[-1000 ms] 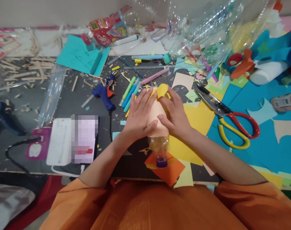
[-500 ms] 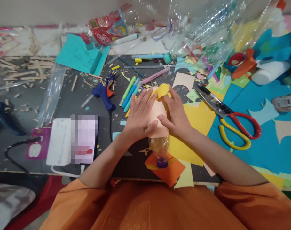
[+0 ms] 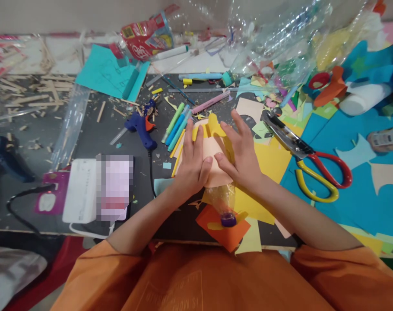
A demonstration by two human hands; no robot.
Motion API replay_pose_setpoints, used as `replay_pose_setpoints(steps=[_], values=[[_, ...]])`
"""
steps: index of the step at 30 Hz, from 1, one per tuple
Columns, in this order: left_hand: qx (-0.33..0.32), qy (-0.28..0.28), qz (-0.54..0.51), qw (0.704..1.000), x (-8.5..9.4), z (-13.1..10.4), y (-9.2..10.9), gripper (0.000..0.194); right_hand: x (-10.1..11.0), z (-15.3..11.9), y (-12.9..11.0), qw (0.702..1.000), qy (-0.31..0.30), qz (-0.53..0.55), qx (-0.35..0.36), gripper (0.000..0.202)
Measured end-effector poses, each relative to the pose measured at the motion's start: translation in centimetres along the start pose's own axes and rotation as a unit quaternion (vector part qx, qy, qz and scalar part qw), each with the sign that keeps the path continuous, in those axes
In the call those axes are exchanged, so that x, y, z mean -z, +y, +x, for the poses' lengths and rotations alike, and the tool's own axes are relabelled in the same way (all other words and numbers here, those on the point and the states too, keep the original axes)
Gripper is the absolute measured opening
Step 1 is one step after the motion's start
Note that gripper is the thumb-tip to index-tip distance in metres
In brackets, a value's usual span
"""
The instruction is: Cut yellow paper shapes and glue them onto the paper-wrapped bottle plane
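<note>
A clear plastic bottle (image 3: pixel 223 198) lies with its purple cap (image 3: pixel 228 219) toward me. Peach paper (image 3: pixel 216 151) wraps its body, and a curled yellow paper piece (image 3: pixel 213 125) sits at the far end. My left hand (image 3: pixel 194 164) lies along the left side, holding the bottle with long, nearly straight fingers and its thumb on the peach paper. On the opposite side, my right hand (image 3: pixel 243 155) has its fingers spread apart, thumb tip at the paper; whether the other fingers touch is unclear. Beneath the cap is an orange paper square (image 3: pixel 212 231).
Large scissors (image 3: pixel 308 151) rest on blue paper (image 3: pixel 329 211) at right. Left of the bottle are several markers (image 3: pixel 177 125), a blue glue gun (image 3: pixel 141 129) and a phone (image 3: pixel 117 185). Plastic bottles (image 3: pixel 274 39) crowd the back; wooden sticks (image 3: pixel 37 99) litter the left.
The bottle's capped end has swung slightly right. My right fingers have lifted and spread. My left hand has shifted a little toward me, and the yellow piece now curls differently.
</note>
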State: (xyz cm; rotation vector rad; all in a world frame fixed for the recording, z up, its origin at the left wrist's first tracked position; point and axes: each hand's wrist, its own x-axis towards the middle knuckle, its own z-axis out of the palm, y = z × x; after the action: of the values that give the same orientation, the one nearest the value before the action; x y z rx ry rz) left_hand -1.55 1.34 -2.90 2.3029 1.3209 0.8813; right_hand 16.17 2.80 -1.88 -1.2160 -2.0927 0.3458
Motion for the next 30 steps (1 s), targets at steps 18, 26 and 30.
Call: replay_pose_setpoints(steps=[18, 26, 30], values=[[0.011, 0.000, 0.004, 1.000, 0.2, 0.1, -0.6, 0.060, -0.3, -0.5, 0.3, 0.997, -0.041, 0.050, -0.030, 0.051], [-0.015, 0.018, 0.043, 0.999, 0.6, 1.0, -1.8, 0.069, -0.8, -0.3, 0.7, 0.995, -0.064, 0.062, -0.034, 0.061], [-0.008, 0.014, 0.046, 0.999, 0.7, 1.1, -1.5, 0.068, -0.4, 0.1, 0.8, 0.995, -0.077, 0.048, -0.032, 0.062]])
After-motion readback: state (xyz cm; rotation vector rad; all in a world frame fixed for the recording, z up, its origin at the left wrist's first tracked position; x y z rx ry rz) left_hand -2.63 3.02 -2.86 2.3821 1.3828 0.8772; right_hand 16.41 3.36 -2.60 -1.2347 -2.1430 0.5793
